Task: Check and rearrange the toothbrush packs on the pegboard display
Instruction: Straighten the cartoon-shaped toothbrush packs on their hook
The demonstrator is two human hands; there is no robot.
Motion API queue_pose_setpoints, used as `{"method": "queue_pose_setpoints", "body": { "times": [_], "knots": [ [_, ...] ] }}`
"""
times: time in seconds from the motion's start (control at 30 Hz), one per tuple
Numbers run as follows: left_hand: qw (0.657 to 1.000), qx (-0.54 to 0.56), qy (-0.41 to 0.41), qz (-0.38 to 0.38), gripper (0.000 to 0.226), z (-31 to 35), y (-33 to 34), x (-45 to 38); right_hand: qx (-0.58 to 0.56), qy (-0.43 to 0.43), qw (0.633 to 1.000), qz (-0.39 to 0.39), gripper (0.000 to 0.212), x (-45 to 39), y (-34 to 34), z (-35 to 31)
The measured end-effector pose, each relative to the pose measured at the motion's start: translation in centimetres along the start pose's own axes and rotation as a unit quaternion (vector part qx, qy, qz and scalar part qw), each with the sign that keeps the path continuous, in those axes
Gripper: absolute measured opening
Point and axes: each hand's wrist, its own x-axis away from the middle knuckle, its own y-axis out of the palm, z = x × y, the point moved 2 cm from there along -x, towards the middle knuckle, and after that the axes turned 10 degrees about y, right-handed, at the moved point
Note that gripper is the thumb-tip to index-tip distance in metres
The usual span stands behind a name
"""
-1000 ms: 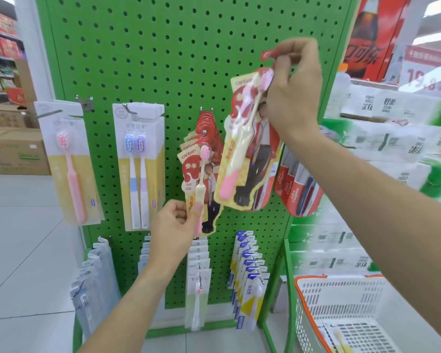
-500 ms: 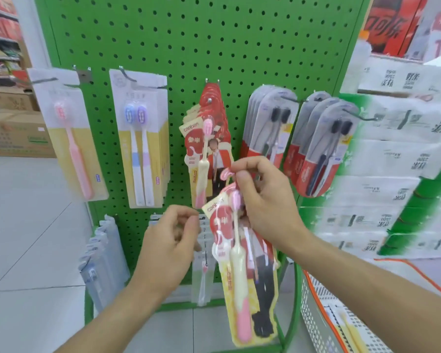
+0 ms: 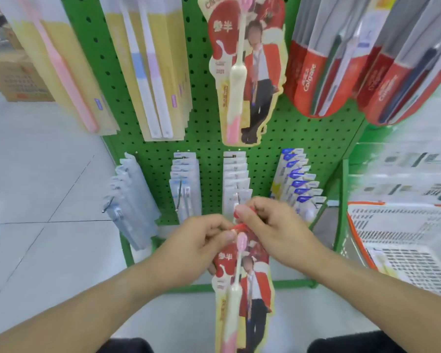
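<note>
Both hands, left hand [image 3: 204, 240] and right hand [image 3: 270, 225], pinch 1 toothbrush pack [image 3: 242, 289] by its top, probably inspecting its hang tab below the pegboard [image 3: 209, 138].

A toothbrush pack [image 3: 242, 289] hangs before the pegboard [image 3: 209, 138], basket [image 3: 402, 233] at right.

The scene is brightly and evenly lit, with soft, diffuse light and hardly any hard shadow; where the light comes from cannot be told. The pale floor [image 3: 36, 174] looks washed out. Motion blur smears most of the view: the hanging packs along the pegboard's [image 3: 209, 138] top edge streak, and the white basket [image 3: 402, 240] at the right is blurred. The left hand [image 3: 196, 240] and right hand [image 3: 273, 225] at centre are soft-edged. Wide-angle distortion bends the pegboard's sides and splays the packs outward toward the corners.
</note>
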Motion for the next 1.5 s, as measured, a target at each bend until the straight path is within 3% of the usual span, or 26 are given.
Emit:
{"method": "queue_pose_setpoints", "body": {
  "times": [0.07, 0.17, 0.33, 0.47, 0.7, 0.83, 1.03, 1.2, 1.27, 1.43, 1.5],
  "knots": [
    [0.999, -0.001, -0.014, 0.030, 0.014, 0.1, -0.1, -0.5, -0.003, -0.007, 0.999, 0.039, 0.012, -0.6, -0.3, 0.3],
    [0.997, -0.003, -0.045, 0.059, 0.012, 0.3, 0.1, -1.0, 0.069, -0.038, 0.994, 0.080, 0.012, -1.1, -0.9, 0.2],
    [0.995, -0.025, -0.070, 0.072, 0.015, 0.8, 1.0, -0.8, 0.026, -0.035, 0.999, 0.003, 0.011, -0.9, -0.3, 0.7],
    [0.990, 0.003, -0.106, 0.097, 0.017, 0.3, 1.1, -0.8, 0.065, -0.076, 0.991, -0.093, 0.004, -0.2, 0.5, 0.4],
    [0.978, 0.075, -0.130, 0.145, 0.017, 0.2, 0.7, -0.8, 0.092, -0.079, 0.987, -0.104, 0.020, -0.1, 0.8, -0.1],
    [0.978, 0.112, -0.127, 0.125, 0.022, 0.6, 0.9, -0.8, 0.077, -0.068, 0.993, -0.054, 0.005, 0.0, 0.8, -0.2],
    [0.986, 0.135, -0.074, 0.065, 0.013, 1.9, 1.7, -0.7, -0.021, -0.006, 0.999, 0.027, 0.018, -0.6, -0.3, 0.3],
    [0.987, 0.113, -0.099, 0.061, 0.010, 1.7, 1.9, -0.5, -0.006, 0.001, 0.999, -0.054, 0.008, -0.4, -0.4, 0.9],
    [0.986, 0.105, -0.106, 0.072, 0.008, 1.4, 1.4, -0.4, -0.018, 0.005, 0.996, -0.083, 0.015, -0.4, -0.2, 1.2],
    [0.982, 0.129, -0.108, 0.088, 0.009, 1.4, 0.7, -0.5, -0.046, -0.005, 0.996, -0.080, 0.030, -0.6, -0.3, 1.2],
    [0.982, 0.131, -0.097, 0.093, 0.009, 1.4, 0.4, -0.4, -0.049, 0.000, 0.998, -0.047, 0.036, -0.4, -0.4, 1.0]
  ]
}}
